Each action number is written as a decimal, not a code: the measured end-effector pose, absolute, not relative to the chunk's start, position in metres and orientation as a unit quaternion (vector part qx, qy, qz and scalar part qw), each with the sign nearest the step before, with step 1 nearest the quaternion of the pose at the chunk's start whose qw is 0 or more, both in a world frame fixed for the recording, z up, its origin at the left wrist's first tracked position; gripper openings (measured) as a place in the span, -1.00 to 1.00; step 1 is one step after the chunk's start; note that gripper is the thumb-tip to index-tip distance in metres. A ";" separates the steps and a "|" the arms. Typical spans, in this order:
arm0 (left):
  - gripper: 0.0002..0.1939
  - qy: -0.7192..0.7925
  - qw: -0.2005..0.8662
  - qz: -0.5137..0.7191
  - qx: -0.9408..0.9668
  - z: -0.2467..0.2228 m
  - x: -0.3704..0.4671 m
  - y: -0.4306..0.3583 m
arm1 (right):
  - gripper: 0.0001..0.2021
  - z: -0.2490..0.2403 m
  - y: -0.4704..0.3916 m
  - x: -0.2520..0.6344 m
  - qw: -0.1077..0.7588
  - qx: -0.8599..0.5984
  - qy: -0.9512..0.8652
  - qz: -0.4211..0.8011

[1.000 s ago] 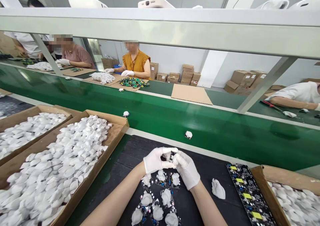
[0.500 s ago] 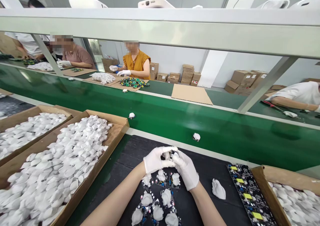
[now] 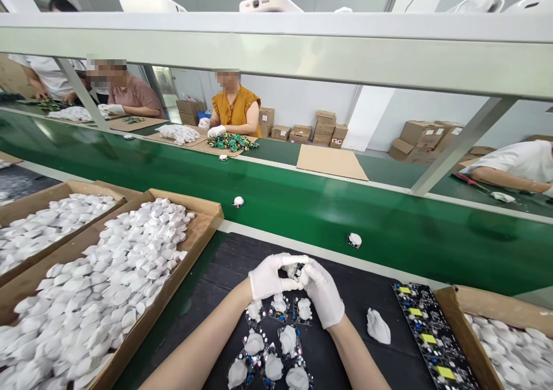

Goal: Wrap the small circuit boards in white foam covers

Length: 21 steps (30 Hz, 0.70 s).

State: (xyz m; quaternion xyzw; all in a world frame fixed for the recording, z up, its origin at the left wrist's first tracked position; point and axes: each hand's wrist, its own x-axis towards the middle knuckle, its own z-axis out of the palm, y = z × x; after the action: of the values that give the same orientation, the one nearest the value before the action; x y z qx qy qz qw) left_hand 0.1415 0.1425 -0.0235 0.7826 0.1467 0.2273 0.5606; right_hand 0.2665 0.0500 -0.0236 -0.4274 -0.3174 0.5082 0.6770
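Between my two white-gloved hands is a small circuit board (image 3: 298,271) with a white lump on it, partly covered by fingers. My left hand (image 3: 268,276) pinches it from the left, thumb below and fingers above. From the right, my right hand (image 3: 323,293) closes on the same board, its fingertips at the white lump. Just below my hands, several small circuit boards (image 3: 288,341) lie on the black mat (image 3: 345,344), each topped with a white putty-like lump. A loose white lump (image 3: 378,325) rests on the mat to the right of my right hand.
Cardboard trays of white lumps stand at left (image 3: 203,203) and right (image 3: 473,298). A strip of joined circuit boards (image 3: 427,338) lies beside the right tray. Beyond the mat runs a green conveyor belt (image 3: 285,205) carrying a lump-topped board (image 3: 354,239). Co-workers (image 3: 235,108) sit across it.
The boards on the green belt have shifted to the right. My hands stay in almost the same place, with the held board turned slightly. A co-worker's gloved hands across the belt have moved.
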 end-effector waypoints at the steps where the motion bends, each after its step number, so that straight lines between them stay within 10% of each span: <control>1: -0.45 0.145 0.557 0.229 0.785 -0.024 0.141 0.143 | -0.72 -0.025 0.050 0.267 0.677 -0.431 -0.319 0.505; 21: -0.39 0.162 0.627 0.230 0.726 -0.029 0.143 0.142 | -0.73 -0.025 0.049 0.269 0.663 -0.436 -0.324 0.515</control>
State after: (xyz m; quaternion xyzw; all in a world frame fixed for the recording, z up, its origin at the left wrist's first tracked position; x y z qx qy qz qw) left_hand 0.1426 0.1423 -0.0287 0.7262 0.1616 0.2304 0.6273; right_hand 0.2686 0.0490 -0.0250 -0.4363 -0.3241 0.5150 0.6628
